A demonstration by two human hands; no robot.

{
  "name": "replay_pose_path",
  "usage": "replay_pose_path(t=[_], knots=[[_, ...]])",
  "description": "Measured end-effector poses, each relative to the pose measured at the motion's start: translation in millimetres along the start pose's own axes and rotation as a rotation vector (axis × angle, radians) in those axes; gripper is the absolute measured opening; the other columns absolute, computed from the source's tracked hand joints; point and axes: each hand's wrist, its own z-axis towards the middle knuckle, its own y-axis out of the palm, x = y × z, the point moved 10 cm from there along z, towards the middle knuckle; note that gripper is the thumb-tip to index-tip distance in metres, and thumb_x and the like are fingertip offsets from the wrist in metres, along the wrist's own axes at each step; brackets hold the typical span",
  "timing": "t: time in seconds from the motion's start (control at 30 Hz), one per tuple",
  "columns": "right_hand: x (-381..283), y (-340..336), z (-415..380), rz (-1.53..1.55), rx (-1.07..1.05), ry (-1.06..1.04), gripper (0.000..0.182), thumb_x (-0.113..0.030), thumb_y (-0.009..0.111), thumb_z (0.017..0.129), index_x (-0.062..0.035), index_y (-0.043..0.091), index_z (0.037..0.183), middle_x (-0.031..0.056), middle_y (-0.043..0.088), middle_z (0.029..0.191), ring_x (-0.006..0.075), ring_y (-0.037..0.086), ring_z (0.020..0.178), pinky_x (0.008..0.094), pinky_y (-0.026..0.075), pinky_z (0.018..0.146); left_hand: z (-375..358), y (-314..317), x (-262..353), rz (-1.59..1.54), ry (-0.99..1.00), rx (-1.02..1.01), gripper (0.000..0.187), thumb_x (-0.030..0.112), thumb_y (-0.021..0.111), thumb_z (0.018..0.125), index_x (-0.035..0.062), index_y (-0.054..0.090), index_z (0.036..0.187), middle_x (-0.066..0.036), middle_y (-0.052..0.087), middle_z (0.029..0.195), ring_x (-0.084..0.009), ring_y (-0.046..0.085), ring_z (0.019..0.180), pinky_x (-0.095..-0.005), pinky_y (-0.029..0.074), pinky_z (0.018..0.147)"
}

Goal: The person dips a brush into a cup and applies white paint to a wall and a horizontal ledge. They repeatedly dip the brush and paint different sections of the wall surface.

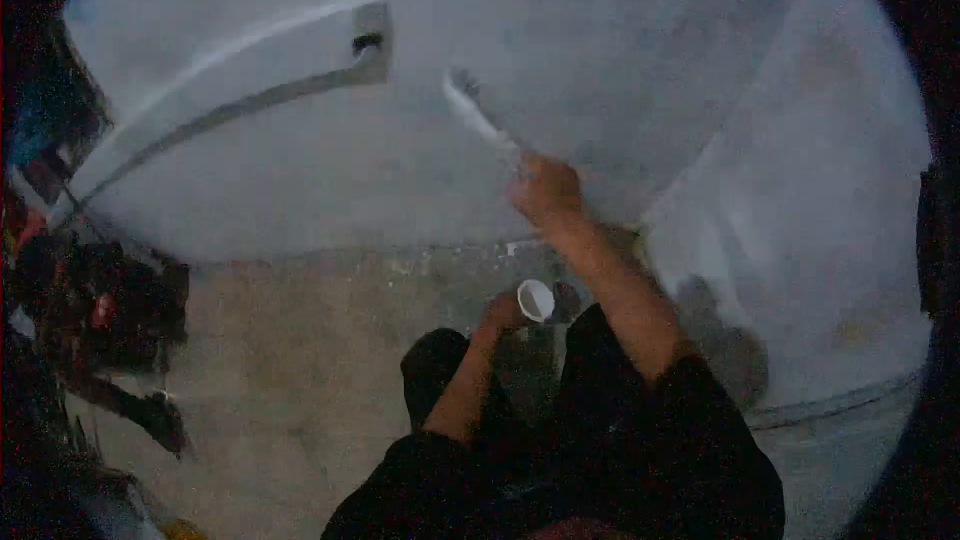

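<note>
Gripping a pale, brush-like tool (475, 115) in the curled right hand (548, 190), before a pale wall (610, 40); holding a white cup (536, 301) low near the knees (436, 355) in the left hand (504, 311). Best to hold the cup mouth-up and guide the tool lightly, evenly.

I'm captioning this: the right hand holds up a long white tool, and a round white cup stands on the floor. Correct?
Not quite: the head view shows the round white cup in the left hand, not standing. The right hand does hold up the long white tool.
</note>
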Motion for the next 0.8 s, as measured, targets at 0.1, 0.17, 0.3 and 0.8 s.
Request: replay_pose_path(t=[0.1, 0.17, 0.3, 0.8], knots=[[16, -29, -11, 0.041, -0.036, 0.038, 0.034, -0.025, 0.068, 0.080, -0.0062, 0.069, 0.109, 0.0206, 0.069, 0.082, 0.0398, 0.068, 0.079, 0.0519, 0.054, 0.076, -4, -1, 2, -0.013, -0.025, -0.002, 0.080, 0.047, 0.083, 0.074, 0.0071, 0.055, 0.138, -0.020, 0.060, 0.134, -0.0408, 0.057, 0.122, -0.0527, 0.049, 0.100], [43, -54, -19, 0.063, -0.026, 0.049, 0.034, -0.026, 0.069, 0.080, -0.0069, 0.070, 0.109, 0.0202, 0.069, 0.084, 0.0392, 0.068, 0.080, 0.0519, 0.054, 0.076, -8, -10, 9, -0.024, -0.045, 0.001, 0.080, 0.047, 0.083, 0.073, 0.0071, 0.055, 0.138, -0.020, 0.060, 0.133, -0.0407, 0.058, 0.122, -0.0526, 0.049, 0.100], [173, -100, -25, -0.128, -0.009, 0.190, 0.036, -0.032, 0.067, 0.085, -0.0056, 0.069, 0.111, 0.0188, 0.071, 0.092, 0.0375, 0.068, 0.083, 0.0494, 0.054, 0.078, -15, -14, 20, -0.031, -0.062, 0.004, 0.081, 0.048, 0.083, 0.072, 0.0072, 0.055, 0.137, -0.020, 0.061, 0.133, -0.0406, 0.058, 0.121, -0.0523, 0.049, 0.099], [424, -214, -98, -0.348, 0.477, 0.380, 0.034, -0.028, 0.065, 0.089, -0.0039, 0.069, 0.112, 0.0220, 0.071, 0.103, 0.0428, 0.069, 0.090, 0.0489, 0.056, 0.080, -17, -6, 23, -0.033, -0.100, -0.021, 0.085, 0.050, 0.085, 0.069, 0.0074, 0.056, 0.136, -0.020, 0.063, 0.130, -0.0400, 0.060, 0.119, -0.0512, 0.050, 0.099]])
